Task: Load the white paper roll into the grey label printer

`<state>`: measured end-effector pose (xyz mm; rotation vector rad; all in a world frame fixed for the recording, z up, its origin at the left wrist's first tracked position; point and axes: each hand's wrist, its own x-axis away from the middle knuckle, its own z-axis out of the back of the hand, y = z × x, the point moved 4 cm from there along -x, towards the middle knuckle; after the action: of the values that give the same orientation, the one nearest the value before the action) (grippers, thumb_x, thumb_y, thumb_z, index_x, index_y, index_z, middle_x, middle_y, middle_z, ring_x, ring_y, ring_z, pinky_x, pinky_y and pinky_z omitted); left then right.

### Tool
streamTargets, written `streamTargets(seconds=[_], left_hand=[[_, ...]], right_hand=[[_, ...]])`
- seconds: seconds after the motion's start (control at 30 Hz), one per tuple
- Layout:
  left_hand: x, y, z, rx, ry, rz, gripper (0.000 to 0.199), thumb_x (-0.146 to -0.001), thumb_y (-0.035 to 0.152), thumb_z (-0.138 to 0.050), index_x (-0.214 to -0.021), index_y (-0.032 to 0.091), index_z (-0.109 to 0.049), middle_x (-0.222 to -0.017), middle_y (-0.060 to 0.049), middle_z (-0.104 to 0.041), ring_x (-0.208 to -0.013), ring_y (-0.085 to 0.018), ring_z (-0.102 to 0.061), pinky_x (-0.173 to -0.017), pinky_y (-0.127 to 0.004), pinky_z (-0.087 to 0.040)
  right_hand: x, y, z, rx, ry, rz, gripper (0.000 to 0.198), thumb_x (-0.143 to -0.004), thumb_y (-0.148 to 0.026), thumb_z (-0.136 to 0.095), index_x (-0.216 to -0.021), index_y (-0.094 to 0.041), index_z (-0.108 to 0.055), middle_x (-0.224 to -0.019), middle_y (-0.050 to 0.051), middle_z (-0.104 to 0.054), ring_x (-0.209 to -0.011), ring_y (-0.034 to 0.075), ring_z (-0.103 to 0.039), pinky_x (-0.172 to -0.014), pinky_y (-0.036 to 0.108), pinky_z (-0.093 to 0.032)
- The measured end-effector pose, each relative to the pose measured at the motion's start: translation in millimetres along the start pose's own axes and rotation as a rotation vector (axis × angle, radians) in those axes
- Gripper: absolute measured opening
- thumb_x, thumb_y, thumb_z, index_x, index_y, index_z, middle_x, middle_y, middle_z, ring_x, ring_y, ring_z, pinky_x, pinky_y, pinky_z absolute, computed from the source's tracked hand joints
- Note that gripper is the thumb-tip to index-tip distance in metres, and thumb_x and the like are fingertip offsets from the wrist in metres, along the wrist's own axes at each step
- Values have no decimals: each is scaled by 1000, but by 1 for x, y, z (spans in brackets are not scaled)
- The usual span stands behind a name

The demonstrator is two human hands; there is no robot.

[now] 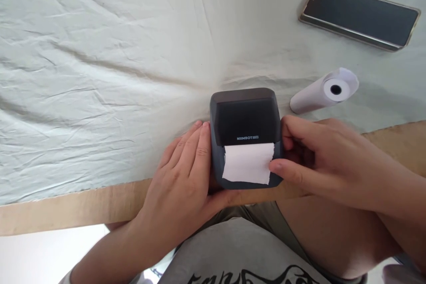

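A dark label printer (246, 120) marked NIIMBOT stands near the front edge of the table, between my hands. From its front slot a white paper strip (248, 164) with a ragged edge hangs down over the lower part. My left hand (186, 168) braces the printer's left side with its fingers stretched along it and the thumb round the front. On the right side, my right hand (316, 155) grips the printer with curled fingers, its thumb touching the right edge of the strip. Some of the right fingertips are hidden.
A white paper roll (313, 93) with a dark core stands just beyond my right hand. Farther back at the right lies a phone (361, 15) in a case. A wrinkled pale cloth (100, 88) covers the table, and a wooden edge (83, 206) shows in front.
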<state>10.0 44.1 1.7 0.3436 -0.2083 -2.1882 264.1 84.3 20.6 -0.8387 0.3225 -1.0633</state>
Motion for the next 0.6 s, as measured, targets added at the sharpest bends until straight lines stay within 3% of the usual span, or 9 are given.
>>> streamTargets(seconds=[0.1, 0.2, 0.3, 0.43, 0.6], left_hand=[[-1, -1, -1, -6, -29, 14, 102, -122, 84, -47, -186, 6, -33, -172, -34, -69, -164, -47, -70, -130, -62, -66], [-2, -1, -1, -14, -10, 18, 110, -119, 90, -45, -188, 6, -30, -172, -35, -69, -164, -47, -71, -129, -62, -67], [-2, -1, 0, 14, 13, 42, 117, -114, 94, -52, -190, 9, -27, -174, -34, -68, -164, -48, -71, -131, -64, -67], [-2, -1, 1, 90, -17, 97, 113, -113, 91, -61, -195, 22, -25, -177, -28, -68, -163, -48, -72, -131, -67, -67], [-2, 0, 7, 77, 39, 120, 104, -112, 83, -72, -192, 27, -37, -175, -21, -72, -159, -44, -75, -132, -62, -69]], right_hand=[[6, 3, -5, 18, 97, 38, 52, -113, -65, -67, -92, -22, -49, -63, -3, -56, -48, 8, -45, -42, 29, -28], [10, 8, -10, 46, 157, 52, 60, -116, -77, -60, -97, -21, -48, -65, -3, -55, -49, 8, -44, -44, 32, -26], [9, 11, -11, 5, 127, 18, 70, -113, -88, -57, -94, -21, -46, -64, -3, -52, -49, 8, -40, -44, 31, -22], [2, 11, -6, -91, 72, -2, 69, -113, -85, -59, -92, -21, -43, -63, -3, -51, -49, 7, -40, -42, 29, -24], [-6, 7, -4, -87, -108, -91, 67, -104, -83, -70, -94, -26, -35, -60, -4, -51, -47, 9, -41, -41, 31, -24]])
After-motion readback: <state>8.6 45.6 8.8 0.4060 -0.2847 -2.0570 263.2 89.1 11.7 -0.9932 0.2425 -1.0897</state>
